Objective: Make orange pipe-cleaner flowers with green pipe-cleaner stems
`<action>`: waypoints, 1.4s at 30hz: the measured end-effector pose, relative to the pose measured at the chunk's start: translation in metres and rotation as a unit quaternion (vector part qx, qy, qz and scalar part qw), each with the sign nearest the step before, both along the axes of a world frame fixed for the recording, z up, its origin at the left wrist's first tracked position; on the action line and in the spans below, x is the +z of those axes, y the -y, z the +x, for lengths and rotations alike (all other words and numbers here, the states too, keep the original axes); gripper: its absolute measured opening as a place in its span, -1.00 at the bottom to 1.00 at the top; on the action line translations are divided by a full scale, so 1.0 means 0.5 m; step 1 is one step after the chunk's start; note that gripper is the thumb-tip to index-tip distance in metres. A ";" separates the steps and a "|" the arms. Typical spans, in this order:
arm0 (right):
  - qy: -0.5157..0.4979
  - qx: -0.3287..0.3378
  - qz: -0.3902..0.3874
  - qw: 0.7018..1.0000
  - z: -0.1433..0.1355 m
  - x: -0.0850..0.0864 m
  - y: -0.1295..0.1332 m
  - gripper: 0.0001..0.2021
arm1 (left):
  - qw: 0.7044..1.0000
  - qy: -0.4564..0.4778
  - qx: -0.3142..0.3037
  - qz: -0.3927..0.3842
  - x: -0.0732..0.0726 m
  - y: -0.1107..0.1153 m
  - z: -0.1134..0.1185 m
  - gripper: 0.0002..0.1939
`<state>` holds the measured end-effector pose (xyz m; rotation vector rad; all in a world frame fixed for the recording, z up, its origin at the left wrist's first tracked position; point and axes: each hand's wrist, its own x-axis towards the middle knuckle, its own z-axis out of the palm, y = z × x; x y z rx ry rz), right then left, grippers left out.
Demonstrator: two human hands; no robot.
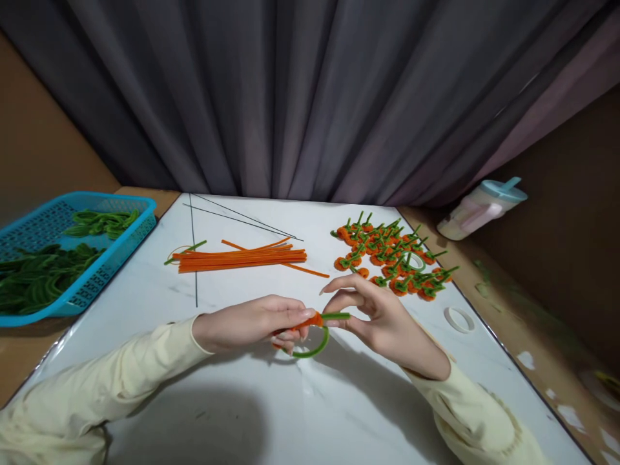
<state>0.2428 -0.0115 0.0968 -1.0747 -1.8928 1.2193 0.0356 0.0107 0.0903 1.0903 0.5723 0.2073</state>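
My left hand (278, 320) is closed on an orange fuzzy piece (316, 319) near the middle of the table. A green fuzzy stem (339, 316) sticks out of it to the right, and another green length (312, 352) curves below. My right hand (375, 320) pinches at the green stem beside the orange piece with thumb and a finger, the other fingers bent above. Beyond my hands lies a bundle of orange fuzzy sticks (237, 259). Several small orange pieces with green stems (387, 248) are grouped at the back right.
A blue basket (104, 268) with green fuzzy pieces (48, 274) stands at left. Thin dark wires (242, 220) lie behind the orange bundle. At right are a white tape roll (459, 320) and a lidded cup (479, 210). A grey curtain (271, 97) hangs behind the table.
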 end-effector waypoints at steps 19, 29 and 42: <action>-0.071 -0.032 -0.142 0.987 -0.008 -0.045 0.005 -0.80 | 0.993 0.040 0.020 -0.106 -0.012 0.002 0.003 -0.72; 0.125 -0.015 0.152 0.980 0.012 -0.034 0.015 -0.89 | 0.947 -0.128 0.002 0.293 -0.019 0.011 -0.001 -0.68; 0.322 0.003 0.486 0.812 -0.022 -0.106 0.037 -0.73 | 0.562 -0.096 0.024 0.821 -0.064 -0.017 -0.035 -0.75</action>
